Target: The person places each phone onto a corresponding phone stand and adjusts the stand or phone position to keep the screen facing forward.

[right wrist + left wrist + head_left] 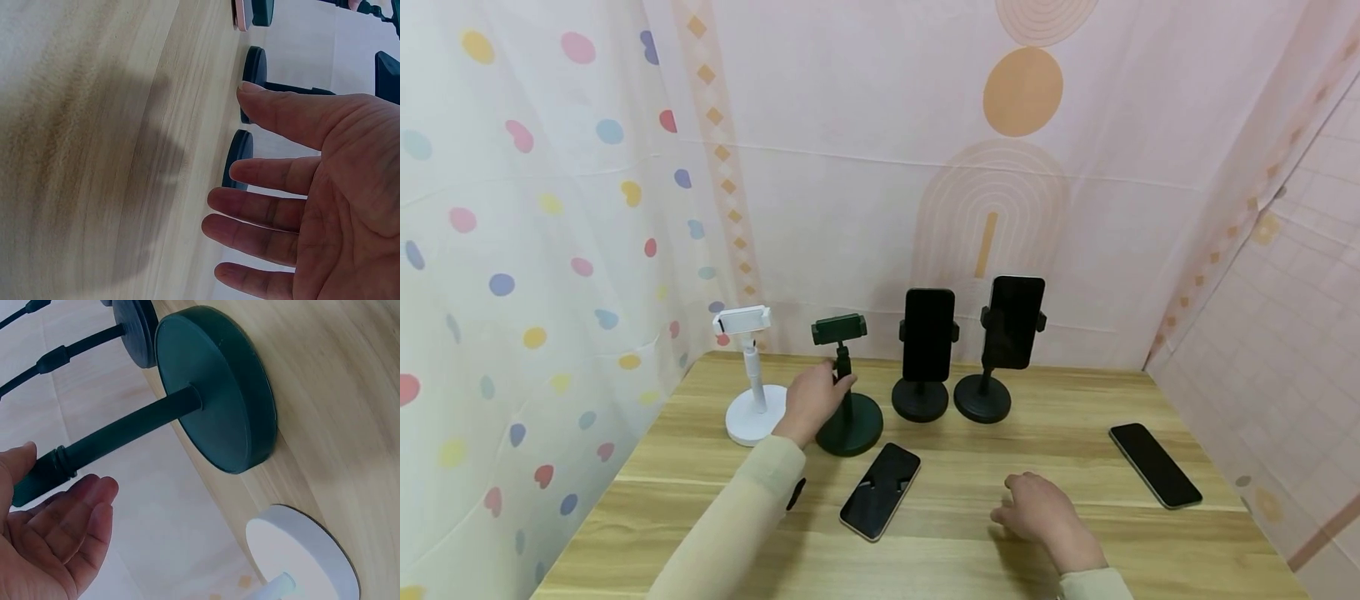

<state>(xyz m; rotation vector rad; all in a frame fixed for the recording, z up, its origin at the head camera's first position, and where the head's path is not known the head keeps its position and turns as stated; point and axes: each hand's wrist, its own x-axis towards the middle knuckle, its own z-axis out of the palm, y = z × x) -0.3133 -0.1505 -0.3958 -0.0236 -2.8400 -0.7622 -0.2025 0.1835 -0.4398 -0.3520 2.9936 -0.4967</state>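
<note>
In the head view, my left hand (817, 398) is at the stem of a dark green phone stand (850, 427), whose clamp holds no phone. The left wrist view shows the thumb (22, 461) against the stem's thick collar, the fingers loosely curled around its other side. Just left stands a white phone stand (752, 417), its clamp also without a phone. A phone (882, 492) lies dark screen up in front of the green stand. My right hand (1041, 510) hovers above the table, fingers spread and relaxed, holding nothing.
Two black stands hold upright phones, one in the middle (928, 335) and one to its right (1015, 323). Another phone (1156, 465) lies flat near the right edge of the wooden table (970, 550). Patterned curtains (850, 208) hang behind and on both sides.
</note>
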